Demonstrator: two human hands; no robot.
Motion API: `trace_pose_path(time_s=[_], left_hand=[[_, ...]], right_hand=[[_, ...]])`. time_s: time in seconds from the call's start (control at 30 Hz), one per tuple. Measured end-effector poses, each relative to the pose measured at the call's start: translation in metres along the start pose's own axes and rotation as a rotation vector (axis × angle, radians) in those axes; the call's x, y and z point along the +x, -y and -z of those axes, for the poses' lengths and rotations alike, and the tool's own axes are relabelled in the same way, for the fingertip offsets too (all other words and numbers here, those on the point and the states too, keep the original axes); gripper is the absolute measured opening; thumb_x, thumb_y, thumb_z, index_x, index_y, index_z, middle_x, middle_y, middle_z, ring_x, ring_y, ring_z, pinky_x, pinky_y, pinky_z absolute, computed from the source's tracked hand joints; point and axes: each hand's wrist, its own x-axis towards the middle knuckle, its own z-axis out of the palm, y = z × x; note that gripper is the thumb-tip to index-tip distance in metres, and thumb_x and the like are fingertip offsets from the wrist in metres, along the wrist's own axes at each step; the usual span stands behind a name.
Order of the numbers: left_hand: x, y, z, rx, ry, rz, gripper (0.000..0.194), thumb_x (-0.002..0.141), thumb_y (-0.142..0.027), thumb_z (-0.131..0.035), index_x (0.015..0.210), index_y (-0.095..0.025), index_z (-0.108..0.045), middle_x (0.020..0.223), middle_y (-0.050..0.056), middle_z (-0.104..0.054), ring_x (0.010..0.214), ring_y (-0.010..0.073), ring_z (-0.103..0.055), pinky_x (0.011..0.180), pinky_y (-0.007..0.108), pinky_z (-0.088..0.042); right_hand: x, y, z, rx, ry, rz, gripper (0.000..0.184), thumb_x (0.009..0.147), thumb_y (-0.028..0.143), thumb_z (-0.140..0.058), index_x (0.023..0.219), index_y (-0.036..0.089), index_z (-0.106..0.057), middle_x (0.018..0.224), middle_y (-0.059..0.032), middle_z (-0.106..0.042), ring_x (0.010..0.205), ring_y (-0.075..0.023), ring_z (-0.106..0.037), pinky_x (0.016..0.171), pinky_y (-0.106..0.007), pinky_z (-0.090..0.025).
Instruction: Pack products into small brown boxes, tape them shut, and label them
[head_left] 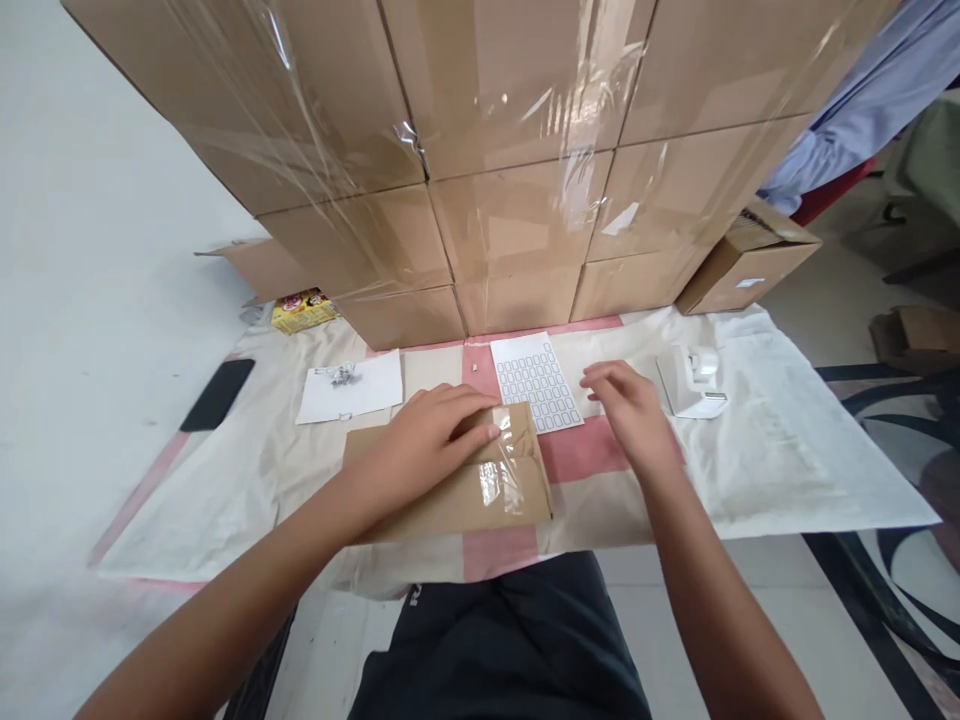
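A flat brown cardboard box (450,505) lies at the table's front edge, clear tape shining across its right end. My left hand (431,435) rests over it, fingers along the far edge and thumb pressed on top beside the tape. My right hand (626,405) is apart from the box, right of a white sheet of small outlined labels (536,375). Its fingers are bent together, and whatever may be between the tips is too small to make out. A white tape dispenser (686,385) stands right of that hand.
Stacked, taped cardboard boxes (517,220) rise like a wall behind the work area. On the left are a white paper (375,385) with small metallic pieces, a black phone-like slab (219,395) and a yellow packet (304,312). Another carton (739,270) stands far right.
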Motion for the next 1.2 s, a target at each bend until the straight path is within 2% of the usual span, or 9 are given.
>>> trace_pose_path(time_s=[0.13, 0.3, 0.47, 0.67, 0.83, 0.9, 0.97, 1.03, 1.2], left_hand=[[-0.037, -0.014, -0.01, 0.194, -0.051, -0.05, 0.057, 0.092, -0.062, -0.055, 0.14, -0.031, -0.055, 0.146, 0.008, -0.058, 0.132, 0.0313, -0.054, 0.108, 0.051, -0.044], [-0.064, -0.005, -0.034, 0.482, -0.118, -0.101, 0.086, 0.079, -0.063, -0.071, 0.153, -0.03, -0.041, 0.166, 0.012, -0.031, 0.149, 0.0408, -0.035, 0.118, 0.063, -0.033], [-0.057, 0.027, -0.02, 0.495, -0.092, -0.095, 0.082, 0.084, -0.061, -0.067, 0.155, -0.033, -0.039, 0.168, 0.008, -0.029, 0.151, 0.0381, -0.034, 0.121, 0.059, -0.034], [-0.043, 0.053, -0.01, 0.522, -0.221, -0.242, 0.066, 0.09, -0.052, -0.067, 0.15, -0.031, -0.048, 0.155, 0.007, -0.051, 0.144, 0.0323, -0.047, 0.116, 0.05, -0.044], [-0.045, 0.044, -0.005, 0.613, -0.241, -0.339, 0.055, 0.092, -0.044, -0.067, 0.141, -0.021, -0.055, 0.145, 0.009, -0.061, 0.132, 0.0303, -0.058, 0.105, 0.044, -0.046], [-0.049, 0.028, -0.01, 0.626, -0.326, -0.362, 0.035, 0.09, -0.036, -0.069, 0.121, -0.019, -0.066, 0.139, 0.009, -0.066, 0.124, 0.0287, -0.063, 0.098, 0.042, -0.046], [-0.051, 0.006, -0.026, 0.552, -0.482, -0.462, 0.009, 0.085, -0.026, -0.073, 0.088, -0.02, -0.067, 0.125, 0.007, -0.074, 0.114, 0.0255, -0.068, 0.091, 0.04, -0.044], [-0.046, -0.016, -0.055, 0.36, -0.581, -0.676, 0.019, 0.081, -0.021, -0.074, 0.068, -0.021, -0.059, 0.11, 0.001, -0.078, 0.106, 0.0208, -0.068, 0.087, 0.038, -0.044], [0.007, -0.045, -0.153, 0.017, -0.492, -1.185, 0.024, 0.089, -0.033, -0.067, 0.066, -0.026, -0.065, 0.099, -0.005, -0.076, 0.089, 0.0126, -0.062, 0.068, 0.031, -0.041]], right_hand=[[0.063, -0.016, -0.018, -0.56, 0.246, -0.1, 0.04, 0.085, 0.042, -0.063, 0.112, 0.015, -0.073, 0.136, -0.0178, -0.061, 0.129, -0.0393, -0.052, 0.109, -0.056, -0.04], [0.079, -0.032, -0.06, -0.837, 0.386, -0.067, 0.096, 0.079, 0.059, -0.07, 0.157, 0.014, -0.036, 0.164, -0.0204, -0.032, 0.151, -0.0476, -0.018, 0.119, -0.067, -0.011], [0.072, -0.045, -0.069, -0.732, 0.335, 0.011, 0.076, 0.088, 0.042, -0.063, 0.156, 0.02, -0.037, 0.159, -0.0159, -0.042, 0.15, -0.0404, -0.025, 0.119, -0.065, -0.011], [0.071, -0.053, -0.065, -0.704, 0.301, 0.058, 0.065, 0.089, 0.034, -0.06, 0.151, 0.02, -0.046, 0.155, -0.0144, -0.048, 0.145, -0.0363, -0.034, 0.12, -0.063, -0.016], [0.078, -0.056, -0.069, -0.729, 0.308, 0.062, 0.079, 0.091, 0.053, -0.056, 0.159, 0.017, -0.035, 0.166, -0.0153, -0.031, 0.151, -0.0425, -0.021, 0.119, -0.066, -0.013], [0.082, -0.057, -0.07, -0.742, 0.323, 0.062, 0.076, 0.096, 0.052, -0.048, 0.16, 0.016, -0.032, 0.167, -0.015, -0.031, 0.152, -0.0438, -0.019, 0.119, -0.069, -0.009], [0.084, -0.058, -0.07, -0.753, 0.33, 0.076, 0.068, 0.099, 0.046, -0.041, 0.159, 0.015, -0.034, 0.165, -0.0137, -0.035, 0.151, -0.0436, -0.019, 0.119, -0.07, -0.007], [0.084, -0.059, -0.07, -0.759, 0.324, 0.101, 0.065, 0.099, 0.041, -0.041, 0.158, 0.015, -0.036, 0.162, -0.0132, -0.04, 0.15, -0.0426, -0.022, 0.12, -0.069, -0.008], [0.08, -0.057, -0.068, -0.758, 0.319, 0.103, 0.064, 0.096, 0.035, -0.046, 0.156, 0.016, -0.038, 0.158, -0.0124, -0.046, 0.149, -0.0404, -0.027, 0.121, -0.067, -0.013]])
